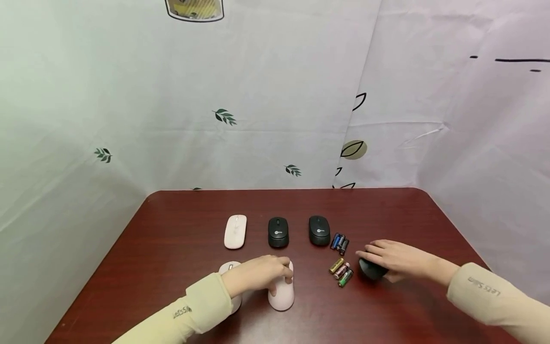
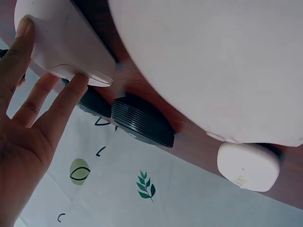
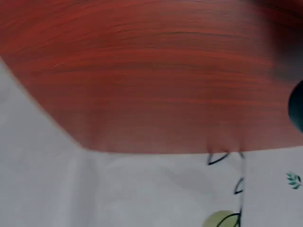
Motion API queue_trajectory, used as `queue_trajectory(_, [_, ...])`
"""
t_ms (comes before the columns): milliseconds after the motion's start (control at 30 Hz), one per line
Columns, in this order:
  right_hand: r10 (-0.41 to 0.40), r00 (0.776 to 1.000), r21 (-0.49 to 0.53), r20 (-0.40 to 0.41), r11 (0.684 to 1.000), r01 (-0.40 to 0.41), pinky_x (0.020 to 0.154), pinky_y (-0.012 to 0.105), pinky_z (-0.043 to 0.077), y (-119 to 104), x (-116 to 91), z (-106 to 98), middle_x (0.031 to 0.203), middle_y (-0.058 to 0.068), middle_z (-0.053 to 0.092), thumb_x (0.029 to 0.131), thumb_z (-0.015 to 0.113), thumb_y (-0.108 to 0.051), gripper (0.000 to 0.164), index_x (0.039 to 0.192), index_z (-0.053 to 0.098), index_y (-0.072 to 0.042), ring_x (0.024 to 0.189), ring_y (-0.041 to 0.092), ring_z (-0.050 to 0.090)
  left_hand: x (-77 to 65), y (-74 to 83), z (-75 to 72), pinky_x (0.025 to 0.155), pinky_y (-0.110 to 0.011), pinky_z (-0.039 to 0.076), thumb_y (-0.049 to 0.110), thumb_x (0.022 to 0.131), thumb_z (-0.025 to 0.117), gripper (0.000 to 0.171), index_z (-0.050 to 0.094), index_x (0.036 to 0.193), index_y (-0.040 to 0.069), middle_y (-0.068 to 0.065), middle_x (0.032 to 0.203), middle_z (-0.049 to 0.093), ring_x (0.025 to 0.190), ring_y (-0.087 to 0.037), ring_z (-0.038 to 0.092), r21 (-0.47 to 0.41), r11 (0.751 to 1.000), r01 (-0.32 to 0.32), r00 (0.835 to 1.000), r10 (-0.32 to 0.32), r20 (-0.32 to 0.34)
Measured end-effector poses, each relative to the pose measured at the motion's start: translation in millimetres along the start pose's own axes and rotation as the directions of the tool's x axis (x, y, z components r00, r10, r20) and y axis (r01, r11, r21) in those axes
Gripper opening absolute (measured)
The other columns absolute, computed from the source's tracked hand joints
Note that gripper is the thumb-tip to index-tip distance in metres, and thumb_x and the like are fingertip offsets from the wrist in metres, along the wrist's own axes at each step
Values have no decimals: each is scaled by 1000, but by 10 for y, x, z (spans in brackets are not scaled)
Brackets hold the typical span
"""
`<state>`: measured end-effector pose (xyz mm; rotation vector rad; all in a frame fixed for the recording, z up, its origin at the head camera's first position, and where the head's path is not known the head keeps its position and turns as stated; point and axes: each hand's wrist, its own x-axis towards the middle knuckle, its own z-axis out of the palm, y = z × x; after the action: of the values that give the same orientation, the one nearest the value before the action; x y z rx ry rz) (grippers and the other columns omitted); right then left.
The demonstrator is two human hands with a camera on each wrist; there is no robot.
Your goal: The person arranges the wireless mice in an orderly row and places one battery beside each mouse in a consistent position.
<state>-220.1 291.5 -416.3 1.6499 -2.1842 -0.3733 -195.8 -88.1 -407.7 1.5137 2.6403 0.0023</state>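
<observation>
My left hand (image 1: 261, 274) holds a pale pink mouse (image 1: 281, 297) near the front middle of the table. In the left wrist view, its thumb and fingers lie against the sides and front end of that mouse (image 2: 71, 40). Over on the right, my right hand (image 1: 399, 258) grips a black mouse (image 1: 372, 270), its fingers over the top. Only a dark rounded edge of that mouse (image 3: 297, 108) shows in the right wrist view. A white mouse (image 1: 229, 266) sits partly hidden beneath my left wrist.
Along the back stand a white mouse (image 1: 235, 231), a black mouse (image 1: 278, 232) and another black mouse (image 1: 319, 231). Blue and dark batteries (image 1: 339, 242) lie beside the last one. Gold (image 1: 336, 265), red (image 1: 342, 271) and green (image 1: 345, 278) batteries lie left of my right hand, on the reddish table (image 1: 180, 239).
</observation>
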Motion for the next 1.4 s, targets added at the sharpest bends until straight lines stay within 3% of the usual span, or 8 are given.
queue_trajectory(333, [36,989,1,-141,999,-37,73,32,48,-189,356,-5,103,9,60,50,79,-26,83,129,53,-19,83,20,54,-41,-24,44,68,-19,45,21,63,82,38,67,97,25,9,96,56,82,-8,56,-19,1000,-24,999,24,-34])
queue_trajectory(467, [186,972,93,-143,980,-174,65,30,47,-272,478,-34,100,6,57,55,78,-24,77,128,54,-14,78,17,51,-30,11,27,68,-16,44,26,62,81,37,67,96,27,9,96,56,87,-8,51,32,999,0,1000,0,-19])
queue_trajectory(533, [313,945,166,-97,941,-295,62,29,47,-338,541,-65,100,6,56,60,75,-23,73,129,55,-11,77,15,51,-26,28,17,66,-15,43,29,62,80,37,67,96,28,9,96,57,86,-8,47,62,998,1,1000,0,-14])
queue_trajectory(667, [514,857,268,31,822,-503,60,28,47,-489,688,-156,102,6,55,68,71,-23,67,130,53,-7,77,14,53,-27,49,12,63,-15,41,31,62,79,37,67,97,30,10,97,56,82,-7,44,96,995,1,1000,0,-11])
queue_trajectory(900, [634,762,340,135,693,-636,66,34,52,-638,923,-266,117,15,58,73,71,-26,61,126,53,-1,84,22,62,-14,74,4,67,-18,44,28,62,79,36,67,95,29,9,95,57,82,-8,49,110,994,10,1000,-10,-5])
queue_trajectory(1000, [664,725,390,183,628,-673,61,29,50,-640,978,-286,112,15,58,75,71,-24,60,128,52,-4,73,17,61,-1,78,1,69,-18,45,25,61,80,36,67,94,28,8,92,57,82,-9,53,98,995,7,1000,-7,-9])
queue_trajectory(1167, [697,675,457,243,532,-713,49,18,38,-612,1082,-285,95,8,51,80,71,-27,53,129,54,-13,52,6,45,2,76,13,69,-17,45,20,59,81,36,67,92,27,8,89,56,78,-9,55,69,998,0,1000,2,-22])
queue_trajectory(1400, [712,652,477,261,492,-728,60,31,48,-574,1278,-182,110,11,54,81,71,-28,50,125,55,-10,70,13,56,-1,63,11,67,-17,44,20,59,81,36,67,92,28,8,89,55,72,-7,55,79,997,-6,1000,8,-27])
